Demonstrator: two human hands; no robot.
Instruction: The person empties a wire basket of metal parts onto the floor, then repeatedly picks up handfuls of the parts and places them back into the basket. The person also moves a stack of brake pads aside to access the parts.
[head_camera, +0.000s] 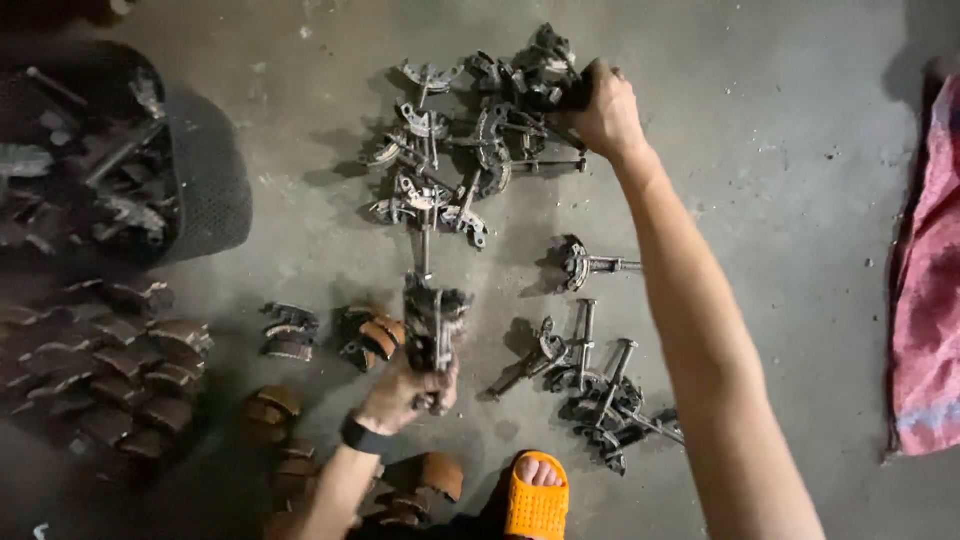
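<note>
My left hand (405, 392), with a black band on its wrist, grips a grimy metal part with a shaft (433, 322) and holds it upright just above the concrete floor. My right hand (606, 110) reaches far forward and is closed on a dark metal part (572, 96) at the right edge of a far pile of similar shafted metal parts (450, 150). A single shafted part (585, 264) lies alone between the piles. Another heap of these parts (590, 385) sits near my right forearm.
Curved brown brake-shoe pieces (110, 370) are stacked at the left, with a few more (375, 335) near my left hand. A dark mesh basket of metal scraps (110, 160) stands upper left. A red cloth (925, 290) lies at the right edge. My foot in an orange sandal (537, 495) is at the bottom.
</note>
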